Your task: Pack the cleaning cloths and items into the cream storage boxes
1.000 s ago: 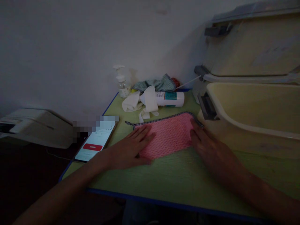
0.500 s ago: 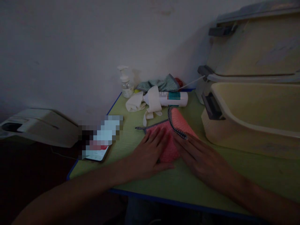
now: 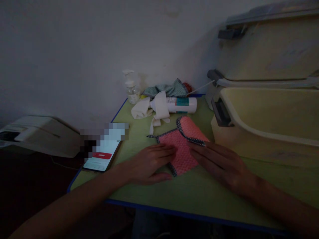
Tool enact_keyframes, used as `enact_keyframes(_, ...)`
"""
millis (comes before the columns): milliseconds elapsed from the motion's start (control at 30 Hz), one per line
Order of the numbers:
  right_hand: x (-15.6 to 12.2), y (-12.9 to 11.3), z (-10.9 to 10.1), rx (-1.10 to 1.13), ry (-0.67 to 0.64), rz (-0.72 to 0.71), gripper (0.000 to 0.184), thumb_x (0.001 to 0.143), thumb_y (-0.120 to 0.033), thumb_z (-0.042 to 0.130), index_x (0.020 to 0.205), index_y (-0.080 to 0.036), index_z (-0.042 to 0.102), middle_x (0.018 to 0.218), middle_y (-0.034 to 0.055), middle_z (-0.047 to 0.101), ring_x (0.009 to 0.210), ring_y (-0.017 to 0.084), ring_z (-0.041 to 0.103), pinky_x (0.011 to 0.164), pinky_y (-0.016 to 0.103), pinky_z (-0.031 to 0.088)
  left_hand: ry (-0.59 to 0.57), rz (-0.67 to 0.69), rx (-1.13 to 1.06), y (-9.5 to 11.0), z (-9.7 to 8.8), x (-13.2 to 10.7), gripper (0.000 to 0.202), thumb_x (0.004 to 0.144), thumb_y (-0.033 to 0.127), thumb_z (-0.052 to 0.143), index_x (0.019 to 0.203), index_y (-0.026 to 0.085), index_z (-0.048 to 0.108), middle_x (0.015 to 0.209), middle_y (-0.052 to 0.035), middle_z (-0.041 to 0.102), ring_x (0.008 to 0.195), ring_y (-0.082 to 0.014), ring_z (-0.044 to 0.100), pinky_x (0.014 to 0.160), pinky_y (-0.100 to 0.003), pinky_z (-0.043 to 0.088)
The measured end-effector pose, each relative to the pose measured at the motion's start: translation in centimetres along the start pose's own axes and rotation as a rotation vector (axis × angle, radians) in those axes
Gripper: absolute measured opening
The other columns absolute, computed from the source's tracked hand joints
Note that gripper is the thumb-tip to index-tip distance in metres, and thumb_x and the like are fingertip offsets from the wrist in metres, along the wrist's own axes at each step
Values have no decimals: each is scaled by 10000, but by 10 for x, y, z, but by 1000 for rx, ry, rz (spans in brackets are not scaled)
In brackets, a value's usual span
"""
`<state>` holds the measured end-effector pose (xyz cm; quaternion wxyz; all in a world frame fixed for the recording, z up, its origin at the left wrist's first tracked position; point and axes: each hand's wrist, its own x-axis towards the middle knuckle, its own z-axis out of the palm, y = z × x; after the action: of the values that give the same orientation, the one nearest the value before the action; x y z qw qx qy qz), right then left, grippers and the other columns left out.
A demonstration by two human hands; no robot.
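A pink cloth (image 3: 183, 149) with dark checked edging lies folded on the green table (image 3: 199, 192), its right part doubled over toward the middle. My left hand (image 3: 149, 162) rests flat beside and on the cloth's left edge, fingers stretched out. My right hand (image 3: 219, 164) lies flat on the cloth's right side, its fingertips pressing the folded flap. Neither hand grips anything.
A lit phone (image 3: 102, 156) lies at the table's left edge. At the back are a pump bottle (image 3: 131, 88), a white spray bottle (image 3: 179, 104) on its side, white gloves (image 3: 142, 109) and a green cloth (image 3: 169, 89). Stacked beige plastic bins (image 3: 269, 109) fill the right.
The cloth was spread flat a second ago; my right hand has folded its right half over to the left. My left hand has slid a little down and left along the cloth's edge.
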<state>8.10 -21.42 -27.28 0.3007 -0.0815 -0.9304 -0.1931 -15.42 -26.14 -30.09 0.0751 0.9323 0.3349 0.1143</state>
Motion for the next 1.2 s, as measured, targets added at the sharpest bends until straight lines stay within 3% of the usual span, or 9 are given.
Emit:
enact_keyframes(100, 1, 2, -1, 49, -58, -21, 348, 925, -81, 294, 977, -98, 638, 1036, 111, 676, 919, 165, 642, 786, 277, 548, -71, -18, 24, 4, 5, 3, 668, 874, 536, 364, 1302, 25, 403, 1376, -213, 415, 1316, -280, 341, 1083, -439, 289)
enact_keyframes(233, 2, -3, 6, 187, -157, 65, 407, 945, -114, 221, 1114, -158, 589, 1101, 95, 650, 967, 128, 626, 787, 240, 545, -8, 41, 83, 2, 5, 1, 568, 883, 493, 379, 1213, 48, 500, 1262, -201, 537, 1240, -288, 440, 1036, -429, 359)
enact_keyframes(433, 0, -13, 26, 264, -50, 61, 387, 946, -148, 273, 832, -123, 642, 881, 63, 687, 768, 132, 634, 687, 237, 539, 232, 88, 242, -11, -5, -10, 245, 892, 228, 423, 902, 121, 644, 977, -122, 662, 968, -224, 594, 838, -371, 481)
enact_keyframes(533, -1, -15, 32, 268, -86, 45, 321, 916, -133, 355, 753, -115, 630, 773, 68, 657, 717, 153, 596, 631, 265, 517, 249, 102, 229, -16, -5, -12, 211, 876, 188, 446, 910, 126, 644, 917, -98, 668, 902, -192, 599, 795, -337, 491)
enact_keyframes(700, -4, -16, 34, 338, -135, 81, 272, 901, -139, 388, 798, -101, 637, 704, 75, 605, 689, 152, 552, 622, 269, 481, 243, 97, 226, -16, -3, -11, 209, 873, 177, 448, 904, 118, 646, 893, -90, 669, 856, -185, 598, 764, -326, 499)
enact_keyframes(800, -4, -18, 33, 482, -120, 258, 254, 911, -171, 409, 750, -129, 601, 664, 37, 583, 626, 120, 539, 565, 224, 449, 231, 100, 225, -15, -4, -10, 203, 869, 173, 453, 887, 120, 648, 898, -87, 666, 848, -187, 595, 762, -332, 499)
enact_keyframes(900, -4, -20, 33, 679, -200, 459, 201, 905, -180, 444, 745, -165, 563, 674, -1, 581, 639, 93, 551, 578, 187, 440, 224, 108, 222, -14, -6, -10, 212, 872, 169, 443, 858, 128, 650, 889, -82, 664, 836, -180, 592, 758, -332, 496)
enact_keyframes(1033, -5, -18, 33, 733, -283, 351, 158, 898, -176, 460, 808, -171, 590, 743, -2, 610, 699, 99, 556, 652, 205, 446, 222, 88, 224, -14, -6, -10, 219, 875, 169, 435, 848, 141, 650, 886, -73, 661, 833, -173, 584, 764, -327, 495)
enact_keyframes(1200, -5, -15, 35, 641, -237, 210, 226, 928, -201, 396, 840, -138, 594, 747, 23, 611, 695, 114, 542, 654, 230, 434, 188, 83, 220, -14, -5, -10, 197, 867, 175, 451, 848, 134, 643, 857, -63, 659, 814, -177, 576, 768, -326, 494)
